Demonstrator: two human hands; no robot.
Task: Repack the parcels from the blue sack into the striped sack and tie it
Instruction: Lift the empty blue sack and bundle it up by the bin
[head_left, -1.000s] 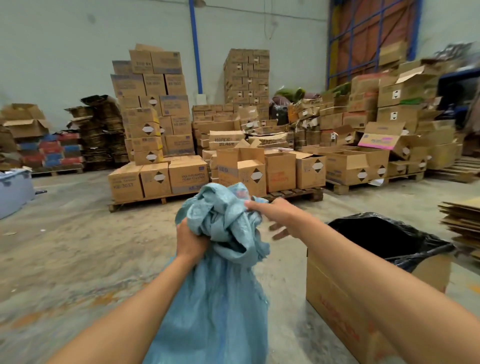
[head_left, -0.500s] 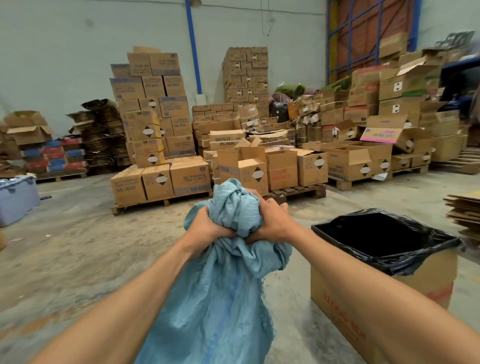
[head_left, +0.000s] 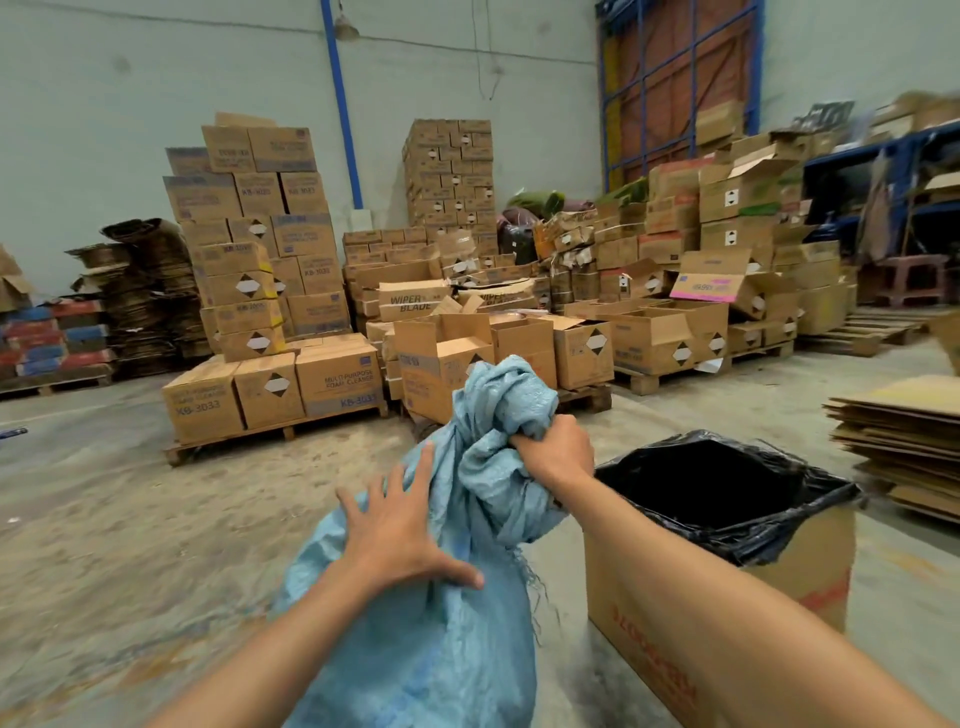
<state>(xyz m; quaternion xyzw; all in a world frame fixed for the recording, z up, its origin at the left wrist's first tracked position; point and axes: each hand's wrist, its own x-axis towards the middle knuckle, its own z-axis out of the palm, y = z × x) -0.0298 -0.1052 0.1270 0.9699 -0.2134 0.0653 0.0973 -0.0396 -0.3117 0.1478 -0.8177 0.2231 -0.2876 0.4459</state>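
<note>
Warehouse cartons (head_left: 270, 291) fill twelve o'clock; our right hand (head_left: 553, 451) fists the blue sack (head_left: 441, 623) neck (controlling it), left hand (head_left: 400, 525) fingers spread, steadying.

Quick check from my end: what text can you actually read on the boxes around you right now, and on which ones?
"MULTI-PURPOSE FOAM CLEANER" and "KB-3033": front box on the left pallet.
"KB-3033": corner box of that pallet.
"KB-3033": box higher in the stack.
"WIPER BLADE": box in the middle pile.
Red print on the bin-liner carton: too blurred to read.
Pink label on the open flap: unreadable.
Blue sack: no text.
</note>
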